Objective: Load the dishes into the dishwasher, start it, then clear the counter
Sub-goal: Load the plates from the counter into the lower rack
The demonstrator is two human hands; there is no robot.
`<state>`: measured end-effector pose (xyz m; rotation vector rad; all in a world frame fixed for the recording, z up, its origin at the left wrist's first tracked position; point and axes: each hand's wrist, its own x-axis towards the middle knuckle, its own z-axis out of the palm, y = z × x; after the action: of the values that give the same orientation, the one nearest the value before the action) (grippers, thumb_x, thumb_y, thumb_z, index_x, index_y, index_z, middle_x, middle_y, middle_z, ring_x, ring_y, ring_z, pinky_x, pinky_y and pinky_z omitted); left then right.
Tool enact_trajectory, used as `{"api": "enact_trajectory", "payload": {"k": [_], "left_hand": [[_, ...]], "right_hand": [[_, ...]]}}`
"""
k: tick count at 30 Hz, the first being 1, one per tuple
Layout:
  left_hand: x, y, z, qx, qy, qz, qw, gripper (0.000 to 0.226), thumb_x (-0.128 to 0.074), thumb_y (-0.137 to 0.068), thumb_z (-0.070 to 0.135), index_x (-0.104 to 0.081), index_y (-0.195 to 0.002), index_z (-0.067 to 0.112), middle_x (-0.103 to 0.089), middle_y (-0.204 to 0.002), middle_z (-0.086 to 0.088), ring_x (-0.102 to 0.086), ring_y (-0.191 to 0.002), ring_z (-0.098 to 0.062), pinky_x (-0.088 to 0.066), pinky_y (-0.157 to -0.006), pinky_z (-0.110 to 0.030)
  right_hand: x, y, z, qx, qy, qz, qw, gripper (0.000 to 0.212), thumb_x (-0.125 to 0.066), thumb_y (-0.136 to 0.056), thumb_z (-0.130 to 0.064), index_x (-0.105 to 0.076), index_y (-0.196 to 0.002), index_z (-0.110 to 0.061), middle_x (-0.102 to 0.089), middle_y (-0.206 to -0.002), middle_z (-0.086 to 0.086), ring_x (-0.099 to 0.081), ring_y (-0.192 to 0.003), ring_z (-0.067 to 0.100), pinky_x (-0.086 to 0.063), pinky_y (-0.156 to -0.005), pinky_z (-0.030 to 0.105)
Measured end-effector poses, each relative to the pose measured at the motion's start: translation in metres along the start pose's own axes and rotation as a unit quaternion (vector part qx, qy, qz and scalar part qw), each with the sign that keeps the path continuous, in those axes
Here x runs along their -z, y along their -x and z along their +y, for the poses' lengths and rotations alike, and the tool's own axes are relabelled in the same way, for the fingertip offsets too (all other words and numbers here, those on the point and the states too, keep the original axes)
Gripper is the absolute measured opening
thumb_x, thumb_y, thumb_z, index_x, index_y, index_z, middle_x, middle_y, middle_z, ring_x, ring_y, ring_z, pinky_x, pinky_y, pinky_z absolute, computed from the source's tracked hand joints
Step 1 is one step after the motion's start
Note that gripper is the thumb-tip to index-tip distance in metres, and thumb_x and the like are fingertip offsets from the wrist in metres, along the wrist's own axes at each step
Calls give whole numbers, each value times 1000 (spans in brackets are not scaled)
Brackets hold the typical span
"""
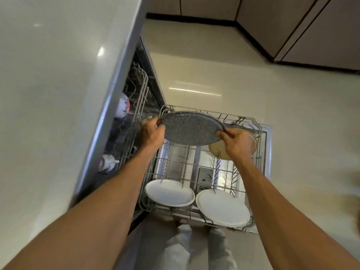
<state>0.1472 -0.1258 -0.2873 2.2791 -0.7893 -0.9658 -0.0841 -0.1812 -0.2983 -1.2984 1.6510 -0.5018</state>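
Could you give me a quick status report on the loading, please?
Left hand, right hand gripping grey plate by opposite rims. Plate over lower rack, not yet slotted. Nothing beneath it in the way.

There are two white plates (169, 194) (222, 206), one grey plate (191, 127), one beige bowl (214, 151), two cups (123, 106) (106, 162), two racks (243, 121) (143, 88) and two hands (152, 133) (236, 142).

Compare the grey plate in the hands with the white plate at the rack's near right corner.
The grey plate is dark and speckled; the white plate is plain. The grey plate is gripped at opposite edges by the left hand and right hand above the rack; the white plate rests in it. Both are round.
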Motion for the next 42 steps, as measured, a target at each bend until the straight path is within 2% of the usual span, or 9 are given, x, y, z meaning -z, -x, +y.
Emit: {"api": "enact_trajectory", "payload": {"k": [2,5,9,13,23,29,34,38,42], "left_hand": [[-19,-27,-21,20,-7,10,1000,18,-55,-93,25,-65,-105,15,-52,-113,-18,-50,-80,-19,-50,-72,-36],[-45,-60,-42,29,-13,7,999,27,-54,-95,30,-62,-118,17,-50,-119,-13,-51,-86,-18,-52,-81,-34],[-75,-92,-62,34,31,-16,999,31,-47,-100,24,-55,-129,17,-58,-116,-2,-54,-90,-8,-38,-65,-19],[-94,-115,-80,40,35,-13,998,34,-47,-100,25,-53,-132,18,-58,-120,0,-55,-106,-15,-40,-82,-27],[-101,-146,-102,59,43,-28,997,26,-46,-101,20,-58,-123,17,-58,-104,9,-50,-83,4,-34,-61,-14],[-108,-152,-112,69,47,-34,996,24,-48,-99,16,-60,-119,18,-62,-108,5,-53,-84,0,-37,-63,-15],[-109,-154,-125,83,35,-41,995,25,-49,-98,15,-60,-120,18,-63,-114,0,-54,-91,-7,-37,-63,-17],[-112,-155,-127,80,27,-44,995,31,-48,-98,13,-56,-127,21,-59,-112,7,-51,-86,1,-35,-65,-15],[-112,-153,-125,98,26,-52,994,49,-51,-95,15,-42,-143,22,-54,-135,4,-51,-119,-13,-39,-102,-29]], "right_hand": [[-20,-21,16,-6,-12,-8,1000,32,-69,-89,-21,-69,-118,-9,-73,-104,3,-60,-81,9,-49,-79,21],[-46,-51,42,-20,-34,-6,999,31,-69,-89,-21,-69,-117,-9,-70,-95,-3,-61,-80,9,-52,-81,26],[-75,-85,73,-28,-29,-12,999,30,-69,-89,-23,-70,-116,-10,-65,-86,-8,-66,-78,12,-48,-60,13],[-95,-106,91,-42,-30,-21,998,29,-67,-90,-22,-68,-116,-10,-67,-88,-7,-66,-76,10,-46,-50,9],[-126,-122,106,-74,-7,-38,997,26,-68,-89,-25,-70,-110,-11,-59,-73,-14,-66,-86,11,-45,-45,10],[-139,-126,117,-88,13,-58,994,23,-62,-93,-27,-70,-108,-10,-64,-79,-3,-51,-57,7,-44,-51,19],[-144,-124,126,-103,35,-92,990,23,-57,-98,-27,-70,-100,-9,-58,-69,-1,-42,-52,9,-37,-49,23],[-143,-123,126,-103,14,-112,988,30,-51,-101,-25,-69,-107,-2,-65,-81,8,-49,-61,13,-49,-67,36],[-142,-117,119,-132,-13,-152,979,28,-45,-103,-16,-60,-122,-2,-64,-121,16,-62,-110,28,-51,-94,42]]}}
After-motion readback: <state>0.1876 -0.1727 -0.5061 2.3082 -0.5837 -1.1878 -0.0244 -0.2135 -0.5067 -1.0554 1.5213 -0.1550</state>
